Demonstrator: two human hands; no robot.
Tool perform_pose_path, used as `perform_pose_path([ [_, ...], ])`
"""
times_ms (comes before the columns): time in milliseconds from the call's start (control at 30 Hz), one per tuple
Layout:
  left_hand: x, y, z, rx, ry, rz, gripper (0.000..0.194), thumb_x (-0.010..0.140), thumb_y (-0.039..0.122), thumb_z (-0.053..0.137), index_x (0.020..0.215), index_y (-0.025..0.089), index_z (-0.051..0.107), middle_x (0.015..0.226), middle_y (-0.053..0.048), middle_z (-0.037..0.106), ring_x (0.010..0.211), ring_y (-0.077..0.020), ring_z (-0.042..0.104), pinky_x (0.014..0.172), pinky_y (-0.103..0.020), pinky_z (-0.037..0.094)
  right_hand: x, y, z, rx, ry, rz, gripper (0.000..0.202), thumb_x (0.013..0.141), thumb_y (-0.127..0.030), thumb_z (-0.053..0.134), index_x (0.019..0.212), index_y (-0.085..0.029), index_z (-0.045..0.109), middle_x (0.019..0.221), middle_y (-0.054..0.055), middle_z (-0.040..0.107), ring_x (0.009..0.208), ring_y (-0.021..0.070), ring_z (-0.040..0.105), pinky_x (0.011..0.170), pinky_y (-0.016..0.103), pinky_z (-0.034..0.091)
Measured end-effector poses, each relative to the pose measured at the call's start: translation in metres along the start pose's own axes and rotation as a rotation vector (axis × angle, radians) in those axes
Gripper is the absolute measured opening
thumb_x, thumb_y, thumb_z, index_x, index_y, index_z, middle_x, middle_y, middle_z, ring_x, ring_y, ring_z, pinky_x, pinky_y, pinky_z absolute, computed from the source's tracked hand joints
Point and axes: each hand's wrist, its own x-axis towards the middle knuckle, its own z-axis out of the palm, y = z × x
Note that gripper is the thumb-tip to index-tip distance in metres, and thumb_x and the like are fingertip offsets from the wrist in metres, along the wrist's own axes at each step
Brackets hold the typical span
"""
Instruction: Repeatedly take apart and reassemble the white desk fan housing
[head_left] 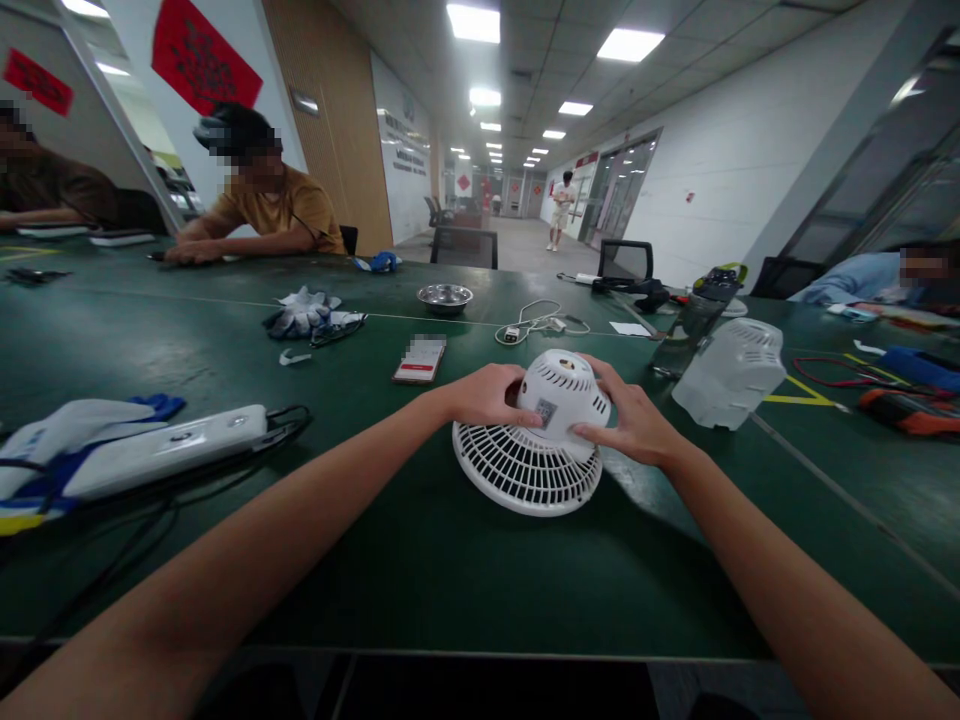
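Observation:
A white fan head (531,470) rests on the green table, its round slatted grille low and its rounded motor housing (564,385) on top. My left hand (491,398) grips the housing from the left, with the thumb near a small printed label. From the right, my right hand (628,415) holds the same housing, thumb across its lower side and fingers behind it. A white translucent plastic cover (731,375) stands on the table to the right of my right hand.
On the green table (420,580) lie a phone (420,360), gloves (304,315), a metal bowl (445,298), a white cable (536,322), a power strip (169,450), a bottle (690,325) and an orange meter (911,412). People sit across and at the right; another person stands farther back.

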Motion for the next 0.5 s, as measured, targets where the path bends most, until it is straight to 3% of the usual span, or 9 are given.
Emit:
perform_pose_path([
  [167,0.000,0.002,-0.002,-0.075,-0.048,-0.019,0.072,0.075,0.063,0.081,0.124,0.012,0.067,0.120,-0.015,0.074,0.099,-0.0277,0.071,0.081,-0.038,0.054,-0.001,0.001,0.001,-0.034,0.030,-0.043,0.096,0.084,-0.056,0.078,0.163,-0.028,0.032,0.145,0.014,0.064,0.109,0.0362,0.073,0.091,0.054,0.060],
  [333,-0.001,0.001,-0.002,-0.113,-0.066,-0.014,0.068,0.073,0.058,0.084,0.124,0.015,0.067,0.121,-0.014,0.075,0.103,-0.0286,0.072,0.088,-0.041,0.055,-0.002,0.004,0.004,0.048,-0.012,-0.025,0.100,0.085,-0.057,0.077,0.166,-0.026,0.028,0.135,0.013,0.070,0.106,0.0345,0.073,0.094,0.053,0.059],
  [500,-0.001,-0.007,0.002,-0.123,-0.033,0.016,0.076,0.074,0.055,0.083,0.136,0.017,0.062,0.127,-0.016,0.072,0.112,-0.0332,0.070,0.094,-0.046,0.055,-0.001,0.003,0.007,0.118,-0.047,0.037,0.101,0.086,-0.056,0.076,0.168,-0.028,0.023,0.130,0.011,0.072,0.109,0.0346,0.072,0.095,0.055,0.059],
])
